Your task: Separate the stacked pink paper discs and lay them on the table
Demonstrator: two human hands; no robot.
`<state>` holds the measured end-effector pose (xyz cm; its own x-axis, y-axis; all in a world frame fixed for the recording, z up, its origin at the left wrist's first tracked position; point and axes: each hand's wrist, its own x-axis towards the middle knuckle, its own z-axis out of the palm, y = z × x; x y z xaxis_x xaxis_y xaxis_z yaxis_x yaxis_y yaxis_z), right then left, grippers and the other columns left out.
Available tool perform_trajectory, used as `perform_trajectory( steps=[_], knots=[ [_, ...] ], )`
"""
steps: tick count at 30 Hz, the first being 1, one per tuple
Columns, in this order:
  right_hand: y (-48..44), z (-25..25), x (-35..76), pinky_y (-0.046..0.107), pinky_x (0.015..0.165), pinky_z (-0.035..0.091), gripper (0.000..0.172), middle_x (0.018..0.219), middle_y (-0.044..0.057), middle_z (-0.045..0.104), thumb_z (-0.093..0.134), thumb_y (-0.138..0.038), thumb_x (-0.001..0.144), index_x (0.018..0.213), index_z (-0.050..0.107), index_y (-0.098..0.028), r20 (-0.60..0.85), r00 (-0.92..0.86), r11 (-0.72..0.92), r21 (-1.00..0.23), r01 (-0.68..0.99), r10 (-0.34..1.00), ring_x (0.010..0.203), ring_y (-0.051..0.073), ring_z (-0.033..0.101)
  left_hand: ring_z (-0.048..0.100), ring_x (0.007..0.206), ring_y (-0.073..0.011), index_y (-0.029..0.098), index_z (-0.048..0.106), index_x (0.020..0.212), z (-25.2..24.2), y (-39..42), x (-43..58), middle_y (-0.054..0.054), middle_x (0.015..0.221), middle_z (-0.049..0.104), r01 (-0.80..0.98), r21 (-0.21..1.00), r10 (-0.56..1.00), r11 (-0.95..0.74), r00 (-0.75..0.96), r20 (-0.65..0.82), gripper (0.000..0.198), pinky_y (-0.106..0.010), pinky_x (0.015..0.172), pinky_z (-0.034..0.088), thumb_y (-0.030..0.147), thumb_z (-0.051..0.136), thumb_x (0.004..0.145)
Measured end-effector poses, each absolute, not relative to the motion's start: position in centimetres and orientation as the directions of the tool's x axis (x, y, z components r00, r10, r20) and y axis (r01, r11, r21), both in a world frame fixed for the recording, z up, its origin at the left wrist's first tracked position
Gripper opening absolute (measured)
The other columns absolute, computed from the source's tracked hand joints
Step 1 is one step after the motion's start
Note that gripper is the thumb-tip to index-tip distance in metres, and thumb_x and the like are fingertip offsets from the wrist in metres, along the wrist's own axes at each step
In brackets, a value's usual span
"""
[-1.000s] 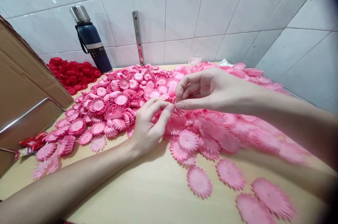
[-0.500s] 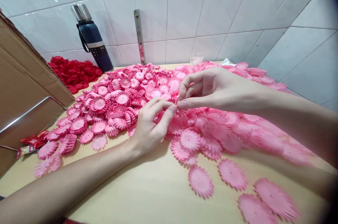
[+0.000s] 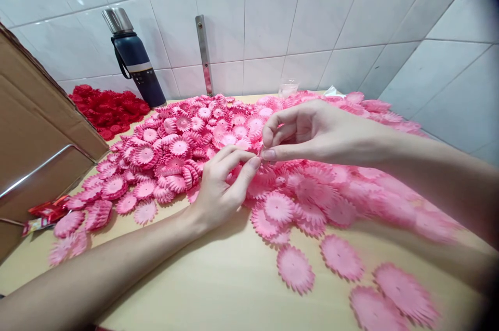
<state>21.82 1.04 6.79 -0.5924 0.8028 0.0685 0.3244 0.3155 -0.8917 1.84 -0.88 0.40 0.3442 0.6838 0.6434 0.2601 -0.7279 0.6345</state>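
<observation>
My left hand (image 3: 226,180) and my right hand (image 3: 307,131) meet fingertip to fingertip over a heap of pink scalloped paper flower discs (image 3: 179,147). Each hand has its thumb and forefinger pinched together. Whatever sits between the fingertips is too small and too hidden to name. The right hand's other fingers curl loosely above the pile. Just below the hands lie layered pale pink discs (image 3: 279,207), each with a small hole in the middle.
A dark blue steel-topped flask (image 3: 136,63) stands against the tiled wall beside a pile of red flower pieces (image 3: 107,108). Cardboard (image 3: 39,97) rises on the left, with red wrappers (image 3: 49,211) at its foot. A clear cup (image 3: 288,88) stands behind the heap.
Both hands keep the same pinched pose. The whole view has shifted very slightly; nothing else has visibly moved.
</observation>
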Motion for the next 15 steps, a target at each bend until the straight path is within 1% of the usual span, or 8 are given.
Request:
perform_trajectory(
  steps=[5,10,15],
  knots=[
    [1.00,6.72,21.73,0.028,0.062,0.053,0.017,0.081,0.004,0.070,0.076,-0.024,0.073,0.082,0.062,-0.018,0.074,-0.579,0.306,-0.898,0.315,0.812,0.076,0.018,0.068,0.061,0.081,-0.0131,0.014,0.066,0.084,0.28,-0.80,1.80,-0.004,0.086,0.065,0.259,0.634,0.683,-0.729,0.347,0.643,0.012,-0.025,0.077,0.047,0.016,0.057,0.092],
    [1.08,6.60,21.73,0.028,0.059,0.052,0.018,0.078,0.003,0.070,0.076,-0.025,0.073,0.082,0.062,-0.018,0.081,-0.574,0.321,-0.888,0.330,0.815,0.071,0.016,0.066,0.061,0.080,-0.0130,0.014,0.066,0.084,0.27,-0.84,1.85,-0.004,0.085,0.065,0.253,0.633,0.679,-0.732,0.351,0.645,0.013,-0.025,0.077,0.047,0.016,0.056,0.092],
    [1.05,6.72,21.71,0.029,0.060,0.052,0.019,0.080,0.004,0.071,0.076,-0.027,0.073,0.083,0.064,-0.018,0.061,-0.588,0.306,-0.894,0.327,0.807,0.074,0.018,0.067,0.061,0.079,-0.0135,0.015,0.066,0.083,0.35,-0.91,1.87,-0.004,0.084,0.064,0.255,0.636,0.683,-0.728,0.351,0.641,0.013,-0.026,0.076,0.048,0.017,0.056,0.092]
  ],
)
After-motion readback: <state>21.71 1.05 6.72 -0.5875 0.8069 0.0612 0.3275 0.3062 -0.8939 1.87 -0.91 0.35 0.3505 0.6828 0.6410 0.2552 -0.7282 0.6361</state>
